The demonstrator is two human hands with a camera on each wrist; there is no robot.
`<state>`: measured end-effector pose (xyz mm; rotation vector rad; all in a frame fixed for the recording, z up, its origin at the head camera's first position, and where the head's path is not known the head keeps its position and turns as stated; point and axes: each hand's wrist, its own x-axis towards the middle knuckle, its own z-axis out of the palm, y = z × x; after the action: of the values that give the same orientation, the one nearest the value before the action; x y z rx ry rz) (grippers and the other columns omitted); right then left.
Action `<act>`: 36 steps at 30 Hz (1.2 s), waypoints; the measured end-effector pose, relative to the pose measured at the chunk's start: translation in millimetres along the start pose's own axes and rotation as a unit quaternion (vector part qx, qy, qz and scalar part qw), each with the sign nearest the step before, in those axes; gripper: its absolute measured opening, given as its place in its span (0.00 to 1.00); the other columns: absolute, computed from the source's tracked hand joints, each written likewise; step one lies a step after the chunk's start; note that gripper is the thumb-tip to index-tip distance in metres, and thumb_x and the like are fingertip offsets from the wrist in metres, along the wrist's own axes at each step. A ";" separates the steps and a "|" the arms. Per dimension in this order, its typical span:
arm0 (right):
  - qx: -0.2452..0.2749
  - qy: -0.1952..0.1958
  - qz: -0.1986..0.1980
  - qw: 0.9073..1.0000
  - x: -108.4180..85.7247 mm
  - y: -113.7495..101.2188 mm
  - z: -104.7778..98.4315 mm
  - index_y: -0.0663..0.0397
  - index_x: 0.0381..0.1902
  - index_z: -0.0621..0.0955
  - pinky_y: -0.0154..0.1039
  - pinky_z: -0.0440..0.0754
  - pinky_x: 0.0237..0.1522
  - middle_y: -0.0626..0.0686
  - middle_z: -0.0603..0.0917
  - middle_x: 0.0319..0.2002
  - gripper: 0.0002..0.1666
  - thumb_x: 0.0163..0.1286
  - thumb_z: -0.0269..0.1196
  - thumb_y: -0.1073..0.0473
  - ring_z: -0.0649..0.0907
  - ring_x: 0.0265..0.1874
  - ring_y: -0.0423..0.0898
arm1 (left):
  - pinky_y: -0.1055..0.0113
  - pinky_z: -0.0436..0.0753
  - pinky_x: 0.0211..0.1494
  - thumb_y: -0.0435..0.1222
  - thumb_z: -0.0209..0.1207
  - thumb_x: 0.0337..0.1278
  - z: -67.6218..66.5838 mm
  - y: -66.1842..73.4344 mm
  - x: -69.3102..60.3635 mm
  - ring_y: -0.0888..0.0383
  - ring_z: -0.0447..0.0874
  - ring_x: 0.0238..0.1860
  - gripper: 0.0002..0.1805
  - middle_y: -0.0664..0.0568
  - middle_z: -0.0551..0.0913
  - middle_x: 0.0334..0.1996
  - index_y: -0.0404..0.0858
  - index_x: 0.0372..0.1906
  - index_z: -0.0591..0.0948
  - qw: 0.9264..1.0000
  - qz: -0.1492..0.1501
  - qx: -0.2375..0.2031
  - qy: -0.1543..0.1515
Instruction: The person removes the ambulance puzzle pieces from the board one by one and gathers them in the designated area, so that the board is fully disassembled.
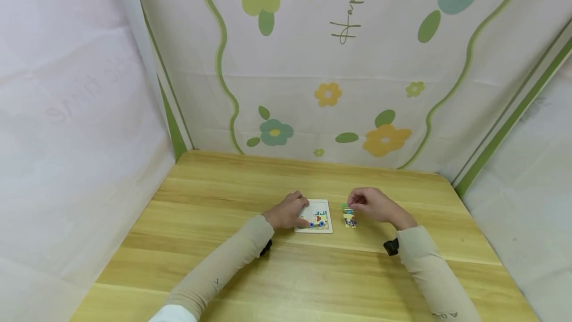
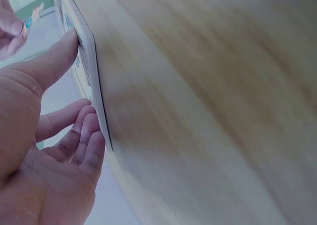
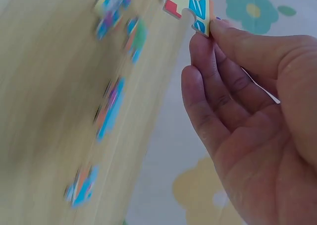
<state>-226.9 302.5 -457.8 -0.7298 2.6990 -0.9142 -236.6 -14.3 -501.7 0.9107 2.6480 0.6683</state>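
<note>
A white-framed jigsaw puzzle board point(image 1: 315, 207) lies on the table, with coloured picture parts along its lower half. My left hand point(image 1: 288, 211) rests at its left side; in the left wrist view the thumb point(image 2: 62, 54) presses on the board and the bent fingertips touch it near the edge. To the right of the board, my right hand point(image 1: 375, 204) pinches a jigsaw piece point(image 3: 199, 9) between thumb and fingers. That piece shows blue, white and red print. Beneath that hand lies a small cluster of loose jigsaw pieces point(image 1: 350, 219), blurred in the right wrist view.
The wooden table point(image 1: 286, 282) runs back to a flower-printed cloth wall point(image 1: 295, 63). More cloth walls stand at the left point(image 1: 80, 138) and right. Black straps or devices point(image 1: 391, 247) sit on both wrists.
</note>
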 end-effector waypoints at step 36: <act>-0.030 0.025 0.065 0.997 -34.8 42.1 -3.6 0.54 0.42 0.87 0.32 0.83 0.41 0.47 0.89 0.38 0.03 0.74 0.69 0.61 0.83 0.36 0.37 | 0.63 0.75 0.62 0.50 0.71 0.65 -2.0 0.6 -2.2 0.55 0.68 0.53 0.36 0.48 0.73 0.58 0.34 0.70 0.76 1.000 0.005 0.009 -0.001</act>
<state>-214.6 351.1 -479.8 -0.5409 2.7895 -0.8357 -235.4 -15.9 -499.5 0.9295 2.6534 0.6454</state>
